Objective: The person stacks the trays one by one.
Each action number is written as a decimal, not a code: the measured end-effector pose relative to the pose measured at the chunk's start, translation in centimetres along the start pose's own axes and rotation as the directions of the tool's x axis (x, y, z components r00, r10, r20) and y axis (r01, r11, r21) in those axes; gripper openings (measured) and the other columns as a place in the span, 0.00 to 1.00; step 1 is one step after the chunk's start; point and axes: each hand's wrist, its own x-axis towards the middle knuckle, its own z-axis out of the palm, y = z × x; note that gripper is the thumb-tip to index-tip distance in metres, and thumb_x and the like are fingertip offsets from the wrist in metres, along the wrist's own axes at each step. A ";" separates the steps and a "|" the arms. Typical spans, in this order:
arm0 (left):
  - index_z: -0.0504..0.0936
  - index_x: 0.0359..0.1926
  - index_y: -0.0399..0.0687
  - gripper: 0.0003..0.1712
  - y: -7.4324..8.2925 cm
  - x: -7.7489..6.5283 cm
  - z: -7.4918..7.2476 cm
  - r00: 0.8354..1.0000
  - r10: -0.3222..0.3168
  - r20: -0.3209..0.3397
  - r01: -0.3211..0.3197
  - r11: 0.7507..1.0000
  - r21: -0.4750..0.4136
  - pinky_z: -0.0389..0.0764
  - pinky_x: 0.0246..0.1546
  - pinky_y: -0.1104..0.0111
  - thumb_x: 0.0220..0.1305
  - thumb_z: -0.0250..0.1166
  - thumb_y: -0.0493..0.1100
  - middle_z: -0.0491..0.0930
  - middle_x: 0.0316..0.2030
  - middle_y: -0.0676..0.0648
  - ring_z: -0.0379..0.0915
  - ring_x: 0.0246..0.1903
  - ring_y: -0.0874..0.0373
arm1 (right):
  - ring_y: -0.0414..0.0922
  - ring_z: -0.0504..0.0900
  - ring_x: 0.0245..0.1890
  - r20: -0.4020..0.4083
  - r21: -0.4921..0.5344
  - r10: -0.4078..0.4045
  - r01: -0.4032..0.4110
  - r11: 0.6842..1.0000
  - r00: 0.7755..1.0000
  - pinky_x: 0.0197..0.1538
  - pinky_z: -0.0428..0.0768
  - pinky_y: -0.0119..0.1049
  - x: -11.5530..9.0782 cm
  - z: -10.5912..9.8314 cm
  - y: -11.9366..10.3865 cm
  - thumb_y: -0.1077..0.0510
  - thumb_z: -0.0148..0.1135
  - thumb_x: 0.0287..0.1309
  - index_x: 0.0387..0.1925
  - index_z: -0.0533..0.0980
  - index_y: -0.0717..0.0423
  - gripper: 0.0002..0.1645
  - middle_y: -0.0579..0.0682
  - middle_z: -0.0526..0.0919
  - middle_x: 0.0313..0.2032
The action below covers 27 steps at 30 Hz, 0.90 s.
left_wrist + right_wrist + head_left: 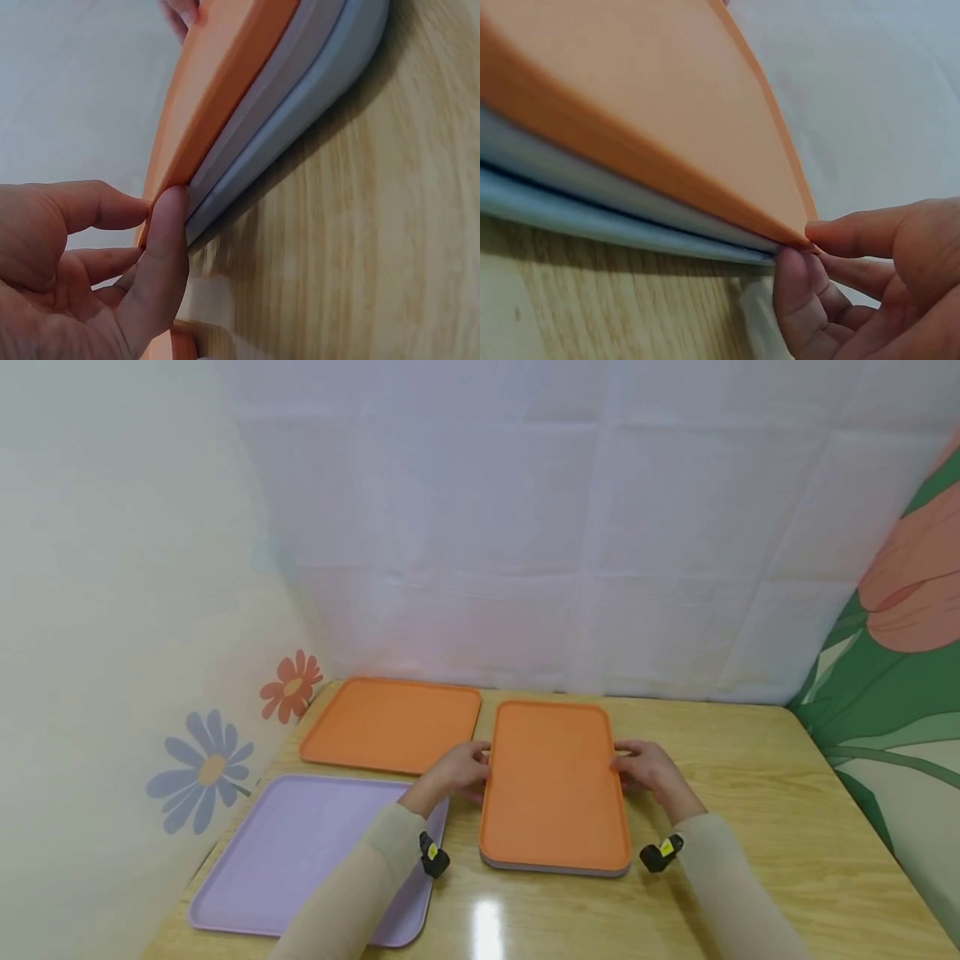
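Note:
An orange tray (555, 785) lies on top of a short stack in the middle of the table. Below it in the left wrist view show the rims of a pale purple tray (259, 94) and a light blue-grey tray (319, 90). My left hand (459, 768) pinches the orange tray's left edge between thumb and fingers. On the opposite long edge, my right hand (651, 768) pinches the same tray; the right wrist view shows its fingertips (832, 236) at the orange rim. The stack's underside is hidden.
Another orange tray (393, 722) lies at the back left of the wooden table (750, 777). In front of it is a purple tray (315, 835), partly covered by my left sleeve. A white cloth (525, 527) hangs behind the table, and painted walls flank it.

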 end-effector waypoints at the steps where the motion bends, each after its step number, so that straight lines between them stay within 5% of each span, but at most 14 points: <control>1: 0.61 0.74 0.33 0.40 0.0 -0.1 0.0 1.000 0.000 0.000 0.000 1.000 0.006 0.87 0.25 0.63 0.59 0.57 0.27 0.73 0.45 0.42 0.76 0.36 0.53 | 0.41 0.84 0.30 0.000 0.003 0.005 -0.005 1.000 1.000 0.36 0.87 0.38 0.0 0.0 0.0 0.68 0.62 0.62 0.68 0.66 0.72 0.33 0.62 0.82 0.45; 15: 0.60 0.72 0.28 0.36 0.8 -2.5 -1.6 0.999 0.032 -0.007 -0.032 0.999 0.036 0.88 0.35 0.57 0.65 0.58 0.34 0.75 0.48 0.38 0.76 0.38 0.51 | 0.42 0.84 0.33 0.080 -0.020 0.037 -0.036 0.999 0.996 0.36 0.87 0.38 0.3 -0.4 0.2 0.67 0.62 0.61 0.71 0.61 0.70 0.38 0.64 0.82 0.49; 20: 0.63 0.71 0.27 0.35 0.5 -4.3 -3.7 0.996 0.081 -0.028 -0.078 0.993 0.093 0.88 0.34 0.58 0.65 0.59 0.36 0.74 0.50 0.36 0.77 0.42 0.47 | 0.43 0.84 0.35 0.096 0.035 0.069 -0.072 0.997 0.993 0.37 0.87 0.39 0.3 -0.5 0.4 0.67 0.62 0.63 0.73 0.59 0.67 0.40 0.65 0.79 0.52; 27: 0.66 0.70 0.31 0.34 -0.5 -7.1 -7.9 0.993 0.071 -0.091 -0.051 0.979 0.200 0.88 0.39 0.59 0.69 0.62 0.42 0.75 0.54 0.35 0.81 0.47 0.45 | 0.45 0.86 0.35 0.115 0.098 0.077 -0.088 0.991 0.990 0.37 0.88 0.40 0.1 -0.7 0.9 0.67 0.62 0.63 0.74 0.57 0.67 0.41 0.68 0.78 0.56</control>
